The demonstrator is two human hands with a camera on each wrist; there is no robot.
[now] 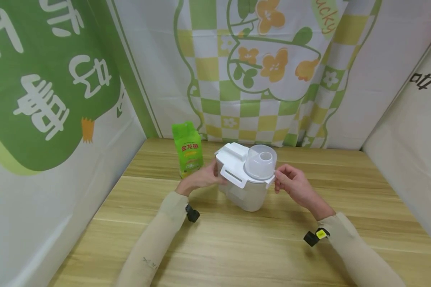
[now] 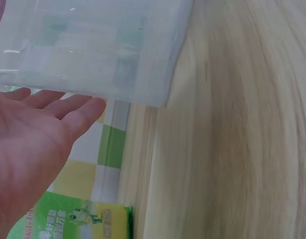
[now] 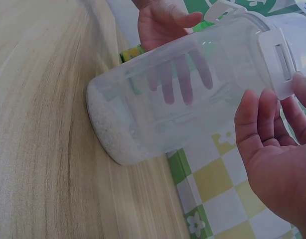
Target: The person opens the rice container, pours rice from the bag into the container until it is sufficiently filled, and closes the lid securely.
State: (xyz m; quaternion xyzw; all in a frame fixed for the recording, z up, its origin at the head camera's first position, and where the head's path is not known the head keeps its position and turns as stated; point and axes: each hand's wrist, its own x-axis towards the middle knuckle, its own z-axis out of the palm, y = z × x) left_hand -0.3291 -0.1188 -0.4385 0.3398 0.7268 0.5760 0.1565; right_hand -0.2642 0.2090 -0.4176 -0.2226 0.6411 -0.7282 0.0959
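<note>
A clear plastic storage container (image 1: 246,197) with a white lid (image 1: 231,157) stands on the wooden table, a clear round cup (image 1: 260,165) on its lid. White grains like rice (image 3: 110,119) lie at its bottom. My left hand (image 1: 206,175) holds the container's left side, its fingers along the far wall and seen through the plastic in the right wrist view. At the right side of the lid, my right hand (image 1: 296,187) pinches the end of a white latch (image 3: 276,62) between thumb and fingers. The front latch (image 1: 233,176) sticks outward from the lid.
A green and yellow bag (image 1: 188,149) stands upright behind my left hand, close to the back edge of the table (image 1: 215,247). Printed cloth hangs along the back (image 1: 208,67) and both sides.
</note>
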